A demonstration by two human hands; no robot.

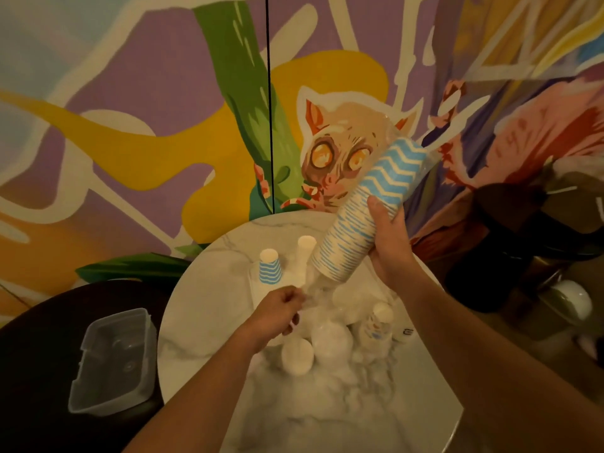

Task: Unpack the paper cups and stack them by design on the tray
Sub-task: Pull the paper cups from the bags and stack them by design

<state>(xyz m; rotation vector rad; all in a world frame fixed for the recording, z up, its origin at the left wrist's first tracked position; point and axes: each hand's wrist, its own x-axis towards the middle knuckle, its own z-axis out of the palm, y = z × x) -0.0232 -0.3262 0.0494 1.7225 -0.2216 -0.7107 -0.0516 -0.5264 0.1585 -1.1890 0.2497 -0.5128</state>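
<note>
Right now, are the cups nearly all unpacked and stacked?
Not yet. Done: one blue zigzag cup and a white stack stand upside down on the table. In hand: the right hand grips a long blue stack while the left hand pinches its plastic wrap. Left: more wrapped cups lie near the front. I can't make out the tray.

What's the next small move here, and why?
Probably pull the wrap down off the stack with the left hand: it pinches the loose plastic at the stack's open end, while the right hand grips the tilted stack.
</note>
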